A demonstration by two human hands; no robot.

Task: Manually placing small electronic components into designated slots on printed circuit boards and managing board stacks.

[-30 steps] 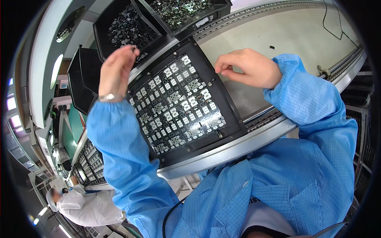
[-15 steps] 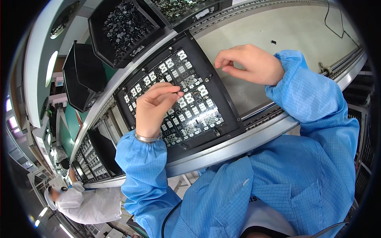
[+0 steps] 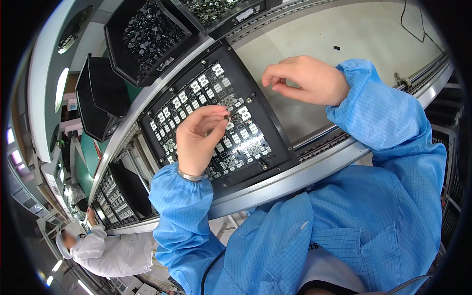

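Observation:
A black frame carries printed circuit boards set with rows of white rectangular pads or parts. Over the middle of these boards my left hand is closed in a pinch, with a small dark piece at the fingertips; its exact kind is too small to tell. To the right of the frame, my right hand hovers above the pale surface. Its fingers are loosely curled, with a gap to the thumb and nothing visible between them.
Behind the frame stand a black bin of dark round parts and another bin of small shiny pieces. A dark box is at left. One small black part lies on the pale surface. A co-worker in white is at lower left.
My left hand has moved slightly right across the boards, its thumb and index finger a little further apart. My right hand has barely shifted left. The view has tilted a little.

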